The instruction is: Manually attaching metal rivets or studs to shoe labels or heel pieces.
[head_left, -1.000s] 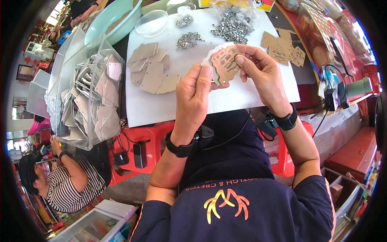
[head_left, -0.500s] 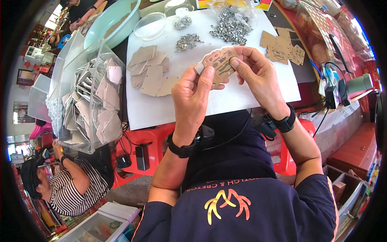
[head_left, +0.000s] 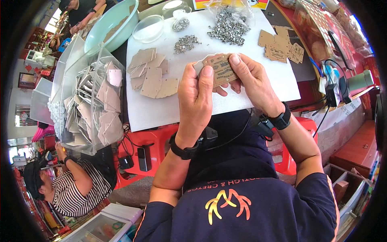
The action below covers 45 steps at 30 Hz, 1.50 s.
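A: What fills the scene around the white sheet (head_left: 169, 109) covering the worktop?

B: Biggest first: left of the sheet stands a clear plastic bin (head_left: 86, 101) packed with pale card tags. Beyond the sheet's far left corner sits a pale green basin (head_left: 111, 24), with a shallow clear dish (head_left: 148, 28) just beside it at the sheet's edge.

A: And on the sheet itself?

B: A loose fan of plain brown tags (head_left: 151, 74) lies on its left half. A large heap of small silver metal pieces (head_left: 229, 26) rests near its far edge, a smaller heap (head_left: 186, 43) closer in. Printed brown tags (head_left: 280, 48) lie at the sheet's right end.

A: The hands?

B: Both are raised over the middle of the sheet, sharing one printed cardboard tag (head_left: 219, 68). The left hand (head_left: 195, 101) has its grip pinched on the tag's left end, thumb pressed on its face. The right hand (head_left: 252, 82) grasps the right end, thumb on top. Each wrist wears a black watch.

A: Anyone else?

B: A person in a striped shirt (head_left: 70, 193) sits well below the sheet's left side.
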Motion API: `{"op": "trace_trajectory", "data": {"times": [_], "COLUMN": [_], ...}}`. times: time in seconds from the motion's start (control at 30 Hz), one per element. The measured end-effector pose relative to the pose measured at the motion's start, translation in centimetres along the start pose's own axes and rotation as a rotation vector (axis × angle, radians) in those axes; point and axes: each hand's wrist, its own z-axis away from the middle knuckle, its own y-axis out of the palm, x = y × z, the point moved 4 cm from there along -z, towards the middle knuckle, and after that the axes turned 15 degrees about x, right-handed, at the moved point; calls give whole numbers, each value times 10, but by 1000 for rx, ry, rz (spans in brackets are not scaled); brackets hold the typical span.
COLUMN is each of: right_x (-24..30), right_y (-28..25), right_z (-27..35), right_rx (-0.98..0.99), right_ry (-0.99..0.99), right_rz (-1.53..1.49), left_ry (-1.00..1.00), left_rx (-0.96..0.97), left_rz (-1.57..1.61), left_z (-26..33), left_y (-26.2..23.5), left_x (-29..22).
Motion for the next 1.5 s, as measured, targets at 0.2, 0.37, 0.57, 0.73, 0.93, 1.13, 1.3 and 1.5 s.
{"op": "trace_trajectory", "data": {"times": [0.2, 0.37, 0.57, 0.73, 0.93, 1.13, 1.3, 1.5], "right_x": [-2, -1, 2, -2, -3, -6, -7, -8], "right_y": [9, 13, 16, 16, 18, 15, 10, 6], "right_z": [3, 4, 6, 8, 10, 11, 12, 11], "right_rx": [-97, -138, -156, -175, -215, -244, -238, -259], "right_ry": [-64, -98, -119, -110, -145, -141, -127, -116], "right_rz": [-75, -144, -203, -272, -260, -276, -250, -266], "left_ry": [21, 15, 34, 6, 22, 5, -10, -36], "left_rx": [-21, -30, -27, -11, -21, -16, -14, -2], "left_rz": [-51, -102, -227, -258, -272, -274, -265, -321], "left_z": [-5, -7, -10, -11, -17, -21, -23, -27], "left_y": [7, 8, 11, 14, 18, 16, 17, 12], "left_x": [-5, -4, -5, -6, -9, -5, -1, 3]}}
